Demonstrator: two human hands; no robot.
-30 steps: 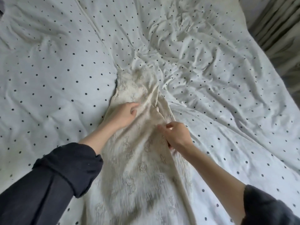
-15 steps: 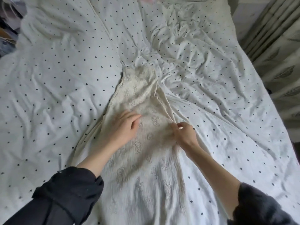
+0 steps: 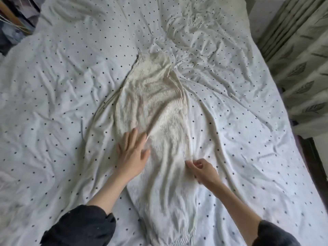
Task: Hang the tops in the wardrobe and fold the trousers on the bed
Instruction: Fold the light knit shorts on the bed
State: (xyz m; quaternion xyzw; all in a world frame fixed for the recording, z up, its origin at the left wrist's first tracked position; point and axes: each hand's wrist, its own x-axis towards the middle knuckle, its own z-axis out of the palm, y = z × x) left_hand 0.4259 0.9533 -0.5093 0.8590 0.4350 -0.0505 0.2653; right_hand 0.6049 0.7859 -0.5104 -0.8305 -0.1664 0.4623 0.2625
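Note:
A pair of cream trousers [image 3: 156,103] with a faint embroidered pattern lies lengthwise down the middle of the bed [image 3: 53,86], its gathered waistband near the bottom edge of the view. My left hand [image 3: 132,153] lies flat on the cloth's left side with its fingers straight and spread. My right hand [image 3: 204,170] pinches the right edge of the trousers between thumb and curled fingers.
The bed carries a rumpled white cover with small black dots. Curtains with a leaf print [image 3: 301,68] hang along the right side. Dark clutter and a wooden rod [image 3: 12,16] show at the top left corner.
Both hands have slid down the trousers toward me, the left smoothing flat, the right still pinching the right edge. The view has pulled back, showing more of the bed.

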